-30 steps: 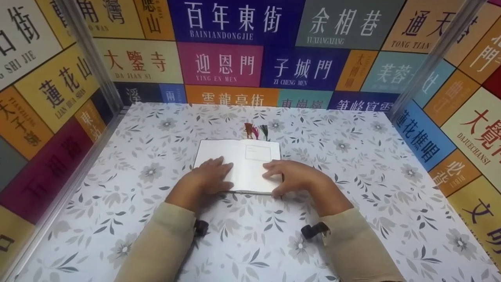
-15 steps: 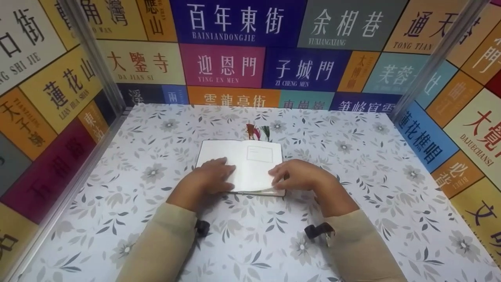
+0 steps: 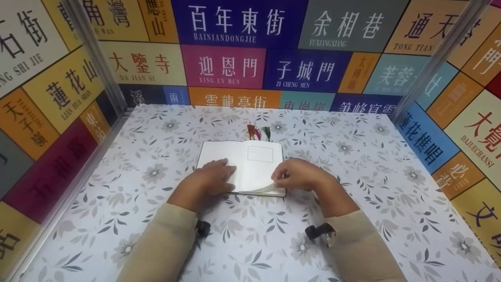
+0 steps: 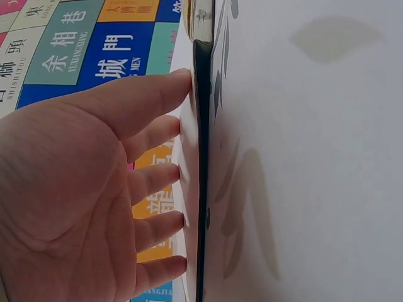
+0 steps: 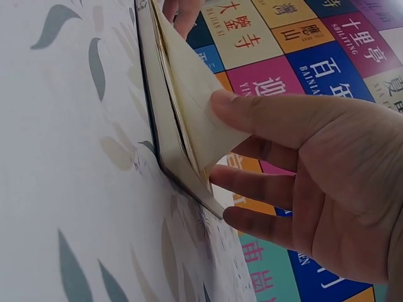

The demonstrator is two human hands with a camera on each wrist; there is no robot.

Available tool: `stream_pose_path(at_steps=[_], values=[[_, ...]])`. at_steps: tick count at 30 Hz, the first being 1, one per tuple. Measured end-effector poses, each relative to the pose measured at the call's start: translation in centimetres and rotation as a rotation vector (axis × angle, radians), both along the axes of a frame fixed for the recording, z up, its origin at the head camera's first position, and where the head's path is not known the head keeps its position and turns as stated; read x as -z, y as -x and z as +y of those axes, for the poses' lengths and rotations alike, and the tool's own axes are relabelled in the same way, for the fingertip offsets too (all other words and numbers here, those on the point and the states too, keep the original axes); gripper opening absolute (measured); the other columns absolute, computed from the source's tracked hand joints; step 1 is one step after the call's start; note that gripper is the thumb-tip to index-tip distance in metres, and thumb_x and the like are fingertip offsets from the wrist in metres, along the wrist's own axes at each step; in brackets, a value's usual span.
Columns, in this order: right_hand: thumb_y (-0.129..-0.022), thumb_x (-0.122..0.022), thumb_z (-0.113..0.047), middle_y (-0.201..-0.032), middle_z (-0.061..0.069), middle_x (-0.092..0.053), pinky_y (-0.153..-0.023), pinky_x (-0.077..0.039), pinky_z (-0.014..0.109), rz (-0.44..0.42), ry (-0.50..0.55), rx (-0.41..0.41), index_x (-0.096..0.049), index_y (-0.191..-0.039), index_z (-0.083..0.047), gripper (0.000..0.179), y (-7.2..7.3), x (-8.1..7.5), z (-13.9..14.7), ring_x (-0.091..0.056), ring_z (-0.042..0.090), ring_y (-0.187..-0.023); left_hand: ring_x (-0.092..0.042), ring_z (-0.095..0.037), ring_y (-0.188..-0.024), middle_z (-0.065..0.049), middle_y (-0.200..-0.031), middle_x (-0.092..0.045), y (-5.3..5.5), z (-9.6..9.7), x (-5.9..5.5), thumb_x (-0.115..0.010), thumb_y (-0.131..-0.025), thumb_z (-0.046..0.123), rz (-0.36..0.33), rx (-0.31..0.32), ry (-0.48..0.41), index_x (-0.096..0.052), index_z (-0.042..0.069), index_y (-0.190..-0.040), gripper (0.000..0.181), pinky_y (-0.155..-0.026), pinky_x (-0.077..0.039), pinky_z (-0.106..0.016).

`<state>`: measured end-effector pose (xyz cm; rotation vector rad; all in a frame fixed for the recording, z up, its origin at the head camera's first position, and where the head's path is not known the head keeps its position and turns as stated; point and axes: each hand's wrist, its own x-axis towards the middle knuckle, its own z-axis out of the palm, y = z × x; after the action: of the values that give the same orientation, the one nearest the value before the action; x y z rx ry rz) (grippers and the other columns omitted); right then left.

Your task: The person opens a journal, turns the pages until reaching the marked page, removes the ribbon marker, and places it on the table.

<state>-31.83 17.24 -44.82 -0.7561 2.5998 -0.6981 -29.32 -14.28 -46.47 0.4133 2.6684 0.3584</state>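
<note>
While the left hand (image 3: pixel 210 178) rests on the left side of the open book (image 3: pixel 220 150), the right hand (image 3: pixel 300 175) pinches the near corner of the right page (image 5: pixel 198 110). The left hand's fingers are spread and a bit bent, and it grips nothing. The right hand has its thumb on the page and its other fingers curled behind. The book lies on the flowery worktop (image 3: pixel 242 235), with the tips of some ribbons (image 3: pixel 266 133) poking out at its far edge.

The page looks thin, so it may crease or tear if the right hand pulls too hard. It may slip out and drop flat if the pinch is too loose. Two pages may also come up together if they stick. If the left hand gets too light, the book may slide.

From the head, I can see the ribbons and a printed box (image 3: pixel 260 154) on the right page, which neither wrist view shows. The right wrist view shows the gap under the bent page, and the thumb pressing on it, much better. The left wrist view shows all five left fingertips in a row by the dark cover (image 4: pixel 203 157).
</note>
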Motion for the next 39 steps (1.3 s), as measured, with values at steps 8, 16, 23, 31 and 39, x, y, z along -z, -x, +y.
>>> stream_pose_path(at_steps=[8, 16, 23, 31, 39], values=[[-0.093, -0.071, -0.018, -0.109, 0.002, -0.076, -0.058, -0.05, 0.028, -0.067, 0.052, 0.069, -0.085, -0.099, -0.025, 0.016, -0.2, -0.3, 0.3, -0.06, 0.014, -0.071, -0.018, -0.033, -0.169, -0.004, -0.182, -0.021, 0.1, -0.1, 0.2, -0.061, -0.105, 0.048, 0.003, -0.007, -0.015, -0.036, 0.029, -0.169, 0.071, -0.137, -0.018, -0.059], [-0.095, -0.079, -0.023, -0.103, -0.002, -0.078, -0.076, -0.057, 0.033, 0.033, 0.053, 0.055, -0.083, -0.093, -0.023, 0.005, -0.3, -0.9, 0.0, -0.066, 0.014, -0.082, -0.019, -0.034, -0.169, -0.003, -0.181, -0.023, 0.3, -0.2, 0.4, -0.062, -0.104, 0.051, 0.025, -0.019, -0.032, -0.039, 0.03, -0.167, 0.071, -0.137, -0.019, -0.059], [-0.096, -0.079, -0.021, -0.101, -0.002, -0.08, -0.1, -0.058, 0.049, 0.186, 0.129, 0.015, -0.083, -0.098, -0.02, 0.005, -0.4, -1.3, -0.4, -0.072, 0.025, -0.105, -0.025, -0.039, -0.166, -0.01, -0.179, -0.028, 0.6, 0.1, -0.1, -0.055, -0.104, 0.06, 0.099, -0.01, -0.003, -0.046, 0.024, -0.164, 0.07, -0.132, -0.025, -0.066], [-0.099, -0.075, -0.014, -0.111, 0.002, -0.081, -0.104, -0.06, 0.047, 0.334, 0.163, 0.011, -0.081, -0.117, -0.016, 0.019, -0.8, -1.7, -1.0, -0.076, 0.024, -0.109, -0.029, -0.037, -0.165, -0.011, -0.177, -0.032, 0.0, 1.0, -0.7, -0.052, -0.097, 0.078, 0.139, -0.068, -0.027, -0.034, 0.02, -0.169, 0.094, -0.13, -0.029, -0.068], [-0.101, -0.073, -0.013, -0.113, -0.001, -0.082, -0.102, -0.061, 0.04, 0.568, 0.226, 0.006, -0.08, -0.12, -0.019, 0.02, -1.7, -1.6, -2.5, -0.077, 0.02, -0.109, -0.032, -0.042, -0.162, -0.011, -0.176, -0.034, -0.8, 1.8, -0.8, -0.063, -0.084, 0.087, 0.221, -0.077, -0.033, -0.03, 0.022, -0.171, 0.113, -0.128, -0.029, -0.071]])
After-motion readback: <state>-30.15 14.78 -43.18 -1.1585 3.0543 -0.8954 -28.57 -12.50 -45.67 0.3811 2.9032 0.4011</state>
